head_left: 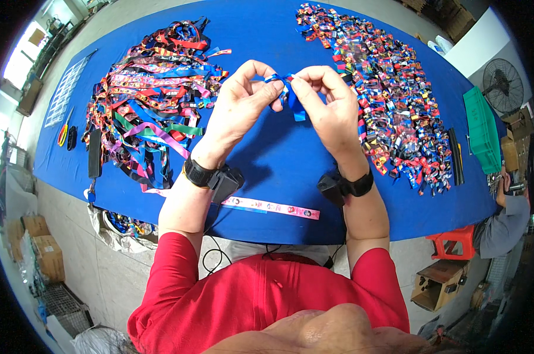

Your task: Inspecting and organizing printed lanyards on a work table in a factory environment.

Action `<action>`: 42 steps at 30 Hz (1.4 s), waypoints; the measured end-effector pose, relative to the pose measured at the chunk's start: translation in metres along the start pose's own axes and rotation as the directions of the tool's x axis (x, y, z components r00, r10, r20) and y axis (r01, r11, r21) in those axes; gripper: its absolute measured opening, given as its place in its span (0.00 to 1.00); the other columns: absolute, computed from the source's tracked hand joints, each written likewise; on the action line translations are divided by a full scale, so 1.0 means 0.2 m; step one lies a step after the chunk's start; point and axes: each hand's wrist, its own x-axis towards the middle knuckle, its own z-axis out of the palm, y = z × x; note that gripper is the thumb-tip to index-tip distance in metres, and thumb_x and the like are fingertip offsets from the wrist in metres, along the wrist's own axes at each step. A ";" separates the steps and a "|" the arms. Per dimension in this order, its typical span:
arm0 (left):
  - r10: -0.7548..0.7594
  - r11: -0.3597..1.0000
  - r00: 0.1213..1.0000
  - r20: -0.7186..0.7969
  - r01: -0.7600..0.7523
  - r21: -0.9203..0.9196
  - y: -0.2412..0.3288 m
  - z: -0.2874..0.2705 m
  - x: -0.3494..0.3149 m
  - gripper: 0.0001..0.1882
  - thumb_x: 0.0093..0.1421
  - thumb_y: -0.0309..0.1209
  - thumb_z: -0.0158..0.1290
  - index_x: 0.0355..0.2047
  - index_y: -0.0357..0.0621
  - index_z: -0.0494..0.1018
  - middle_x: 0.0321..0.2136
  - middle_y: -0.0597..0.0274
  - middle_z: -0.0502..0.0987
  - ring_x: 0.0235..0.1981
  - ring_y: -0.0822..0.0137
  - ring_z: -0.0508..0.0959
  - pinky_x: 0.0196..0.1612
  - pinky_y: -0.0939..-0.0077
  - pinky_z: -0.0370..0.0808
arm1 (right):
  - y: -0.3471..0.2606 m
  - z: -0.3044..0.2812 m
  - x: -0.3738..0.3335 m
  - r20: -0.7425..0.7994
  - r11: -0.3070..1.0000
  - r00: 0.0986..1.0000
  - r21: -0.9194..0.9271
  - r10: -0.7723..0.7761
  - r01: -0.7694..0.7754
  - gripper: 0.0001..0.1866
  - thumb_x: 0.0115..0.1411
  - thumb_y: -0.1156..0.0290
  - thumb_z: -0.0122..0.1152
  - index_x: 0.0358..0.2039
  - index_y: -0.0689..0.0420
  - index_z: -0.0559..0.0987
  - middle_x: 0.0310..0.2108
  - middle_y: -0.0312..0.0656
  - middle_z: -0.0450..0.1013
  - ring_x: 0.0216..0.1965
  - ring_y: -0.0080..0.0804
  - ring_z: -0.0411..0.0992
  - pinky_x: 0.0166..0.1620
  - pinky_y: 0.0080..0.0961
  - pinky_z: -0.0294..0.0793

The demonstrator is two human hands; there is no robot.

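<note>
Over the middle of the blue-covered table (267,159), my two hands come close together on a blue printed ribbon (298,111). My left hand (241,100) pinches one part of it between thumb and forefinger. My right hand (333,106) pinches it too, and a short blue end hangs beneath. The ribbon looks looped or knotted, but my fingertips partly hide it. Left of my hands lies a heap of long multicoloured ribbons (155,88). To their right spreads a large pile of short, knotted-looking ribbon pieces (396,106). A pink printed ribbon (278,208) lies along the near edge.
Orange-handled scissors (63,134) and a black strap-like item (94,153) lie at the left. A green crate (482,130) stands at the right, near a black fan (503,85). Another person (505,221) is beside a red stool (452,242). A sack (119,230) sits below the table's left edge.
</note>
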 end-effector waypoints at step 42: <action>0.023 0.999 1.000 0.017 -0.024 0.046 0.08 -0.05 -0.01 0.08 0.54 0.22 0.62 0.31 0.43 0.72 0.30 0.69 0.78 0.34 0.80 0.73 0.38 0.84 0.70 | -0.04 -0.02 0.00 0.217 0.780 0.902 -0.452 -0.374 0.433 0.17 0.51 0.77 0.62 0.43 0.57 0.75 0.41 0.45 0.75 0.44 0.44 0.73 0.50 0.37 0.68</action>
